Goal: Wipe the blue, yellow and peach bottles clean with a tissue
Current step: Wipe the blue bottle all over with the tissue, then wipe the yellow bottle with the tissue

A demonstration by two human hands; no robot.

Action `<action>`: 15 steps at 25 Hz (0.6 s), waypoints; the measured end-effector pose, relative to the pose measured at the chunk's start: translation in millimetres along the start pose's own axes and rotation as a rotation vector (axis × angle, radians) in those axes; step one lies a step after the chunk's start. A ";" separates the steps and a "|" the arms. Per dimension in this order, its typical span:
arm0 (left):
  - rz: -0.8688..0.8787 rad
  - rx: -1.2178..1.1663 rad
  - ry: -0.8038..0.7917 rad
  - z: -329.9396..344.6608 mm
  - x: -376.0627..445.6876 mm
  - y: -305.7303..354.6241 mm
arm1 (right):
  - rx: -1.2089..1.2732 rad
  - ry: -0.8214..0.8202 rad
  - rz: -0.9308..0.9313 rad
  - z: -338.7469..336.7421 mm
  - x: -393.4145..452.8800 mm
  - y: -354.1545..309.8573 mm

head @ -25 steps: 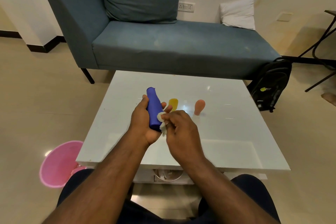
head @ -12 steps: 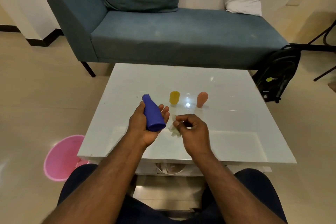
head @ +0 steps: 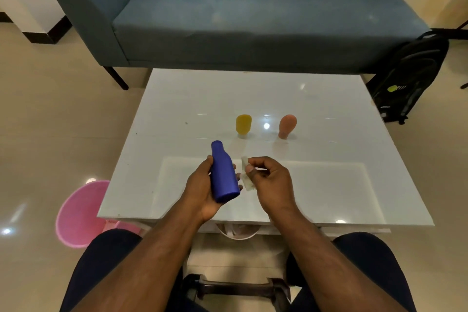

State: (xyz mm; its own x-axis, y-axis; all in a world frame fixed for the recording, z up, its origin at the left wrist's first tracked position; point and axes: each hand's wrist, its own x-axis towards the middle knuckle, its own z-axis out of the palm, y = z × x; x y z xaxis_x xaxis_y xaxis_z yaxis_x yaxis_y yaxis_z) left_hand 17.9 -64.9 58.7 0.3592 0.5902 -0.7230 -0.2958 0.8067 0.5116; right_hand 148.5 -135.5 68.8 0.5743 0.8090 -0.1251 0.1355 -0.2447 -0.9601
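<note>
My left hand [head: 201, 191] grips the blue bottle [head: 222, 172] around its body, neck pointing away from me, above the near part of the white table [head: 177, 109]. My right hand [head: 272, 182] pinches a small crumpled white tissue [head: 246, 176] just to the right of the blue bottle, a little apart from it. The yellow bottle [head: 243, 123] and the peach bottle [head: 287, 126] stand side by side on the table beyond my hands.
A pink bin [head: 78, 215] sits on the floor left of the table. A blue sofa [head: 253, 15] lies behind the table, a black backpack [head: 407, 78] leans at its right end. My knees are under the table's near edge.
The tissue was against the blue bottle a second ago; my right hand has since drawn it off to the right. The view has tilted downward.
</note>
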 end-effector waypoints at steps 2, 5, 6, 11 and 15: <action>-0.003 0.012 0.007 -5.5 15.0 6.8 | 0.077 0.003 0.107 -3.7 12.3 17.0; 0.068 0.213 0.030 -8.4 43.1 18.4 | 0.137 -0.012 0.227 -4.4 26.3 44.2; 0.113 0.289 0.033 -9.3 52.6 24.7 | 0.132 -0.020 0.239 -3.5 30.1 51.2; 0.440 0.690 0.104 -12.9 102.1 85.2 | 0.108 -0.031 0.252 -1.8 49.4 65.9; 0.539 0.908 0.116 -6.2 130.7 114.8 | 0.128 -0.024 0.282 -3.9 58.2 72.5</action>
State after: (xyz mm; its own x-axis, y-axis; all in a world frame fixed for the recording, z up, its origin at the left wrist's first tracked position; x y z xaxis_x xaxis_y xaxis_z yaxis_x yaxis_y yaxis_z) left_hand 25.4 104.7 20.1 0.2768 0.9086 -0.3128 0.3983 0.1877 0.8978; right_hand 194.9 -108.2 -7.2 0.5554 0.7317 -0.3952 -0.1303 -0.3928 -0.9103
